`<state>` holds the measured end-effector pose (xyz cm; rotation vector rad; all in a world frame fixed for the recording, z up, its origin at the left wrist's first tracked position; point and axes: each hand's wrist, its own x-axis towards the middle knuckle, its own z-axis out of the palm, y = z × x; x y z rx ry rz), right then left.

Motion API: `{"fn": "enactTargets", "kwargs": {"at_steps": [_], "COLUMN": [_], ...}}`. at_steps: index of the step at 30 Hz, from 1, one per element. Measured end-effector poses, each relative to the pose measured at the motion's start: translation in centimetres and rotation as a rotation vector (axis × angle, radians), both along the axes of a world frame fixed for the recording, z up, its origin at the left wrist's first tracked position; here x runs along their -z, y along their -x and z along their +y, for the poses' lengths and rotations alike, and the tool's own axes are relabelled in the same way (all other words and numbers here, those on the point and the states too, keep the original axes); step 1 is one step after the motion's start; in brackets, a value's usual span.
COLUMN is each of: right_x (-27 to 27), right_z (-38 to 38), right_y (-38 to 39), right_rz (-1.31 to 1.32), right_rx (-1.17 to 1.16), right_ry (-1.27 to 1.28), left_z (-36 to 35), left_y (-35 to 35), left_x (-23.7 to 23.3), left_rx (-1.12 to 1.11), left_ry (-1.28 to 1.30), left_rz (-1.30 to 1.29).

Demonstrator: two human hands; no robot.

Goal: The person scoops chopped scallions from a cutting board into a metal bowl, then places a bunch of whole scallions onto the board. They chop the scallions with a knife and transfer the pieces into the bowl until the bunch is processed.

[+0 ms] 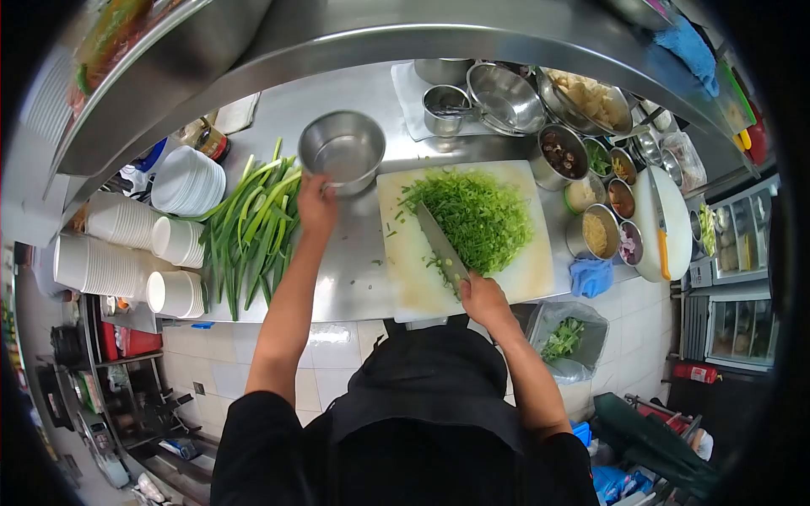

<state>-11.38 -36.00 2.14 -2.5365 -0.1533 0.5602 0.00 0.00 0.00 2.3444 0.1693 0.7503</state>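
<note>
My left hand (316,204) is closed on the near rim of a round steel bowl (342,150), which shows nothing inside. In my right hand (483,297) is the handle of a kitchen knife (440,242), its broad blade lying along the left side of a heap of chopped green onions (477,215). The heap covers much of a white cutting board (396,291), with loose bits scattered at its left. Whole green onions (253,232) lie on the steel counter (337,278), left of my left forearm.
White bowls and cups (110,253) stand stacked at the left. Steel pots and containers of ingredients (557,156) line the right, by a second knife with a yellow handle (664,253). Overhead runs a steel shelf (380,46). A lined bin (582,329) stands below right.
</note>
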Motion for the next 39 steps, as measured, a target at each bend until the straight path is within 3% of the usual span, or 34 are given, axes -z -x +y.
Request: {"fn": "enactTargets", "kwargs": {"at_steps": [1, 3, 7, 12, 14, 15, 18, 20, 23, 27, 37, 39], "right_x": [-0.2, -0.1, -0.7, -6.4, -8.4, -9.0, -9.6, -9.2, -8.4, -7.0, -9.3, -9.8], "right_z": [0.1, 0.0, 0.7, 1.8, 1.8, 1.4, -0.2, -0.6, -0.8, -2.7, -13.3, -15.6], "right_y": [0.3, 0.0, 0.2, 2.3, 3.4, 3.7, 3.3, 3.0, 2.6, 2.6, 4.6, 5.3], "right_rz": [-0.024, -0.048, -0.077, -0.160, -0.390, -0.386, -0.600, -0.628, -0.672, -0.739, -0.793, -0.702], "right_rx": [0.008, 0.017, -0.008, -0.029, -0.090, -0.060, -0.258, -0.278, -0.333, -0.308, -0.251, -0.062], "right_ry": [-0.024, -0.015, -0.009, -0.011, 0.014, 0.038, 0.288, 0.344, 0.356, 0.279, 0.280, 0.131], "left_z": [0.4, 1.4, -0.3, -2.8, -3.6, -4.7, -9.8, -14.1, -19.6, -20.9, -17.8, -17.0], "left_y": [2.5, 6.7, 14.2, 16.8, 16.3, 15.7, 13.5, 11.3, 8.9, 7.4, 6.1, 7.1], "left_x": [-0.9, 0.8, 0.9, -5.2, -7.6, -9.0, -12.0, -11.7, -8.0, -4.5, -0.7, -0.3], "left_rx": [0.011, 0.041, 0.073, 0.051, 0.092, 0.250, 0.666, 0.941, 1.098, 1.029, 0.685, 0.615], "left_ry": [0.125, -0.023, 0.384, 0.218, 0.220, 0.085, -0.186, -0.241, -0.303, -0.330, -0.598, -0.491], "left_rz": [0.002, -0.045, 0.214, 0.224, 0.202, 0.220, 0.296, 0.234, 0.202, 0.143, 0.325, 0.318]}}
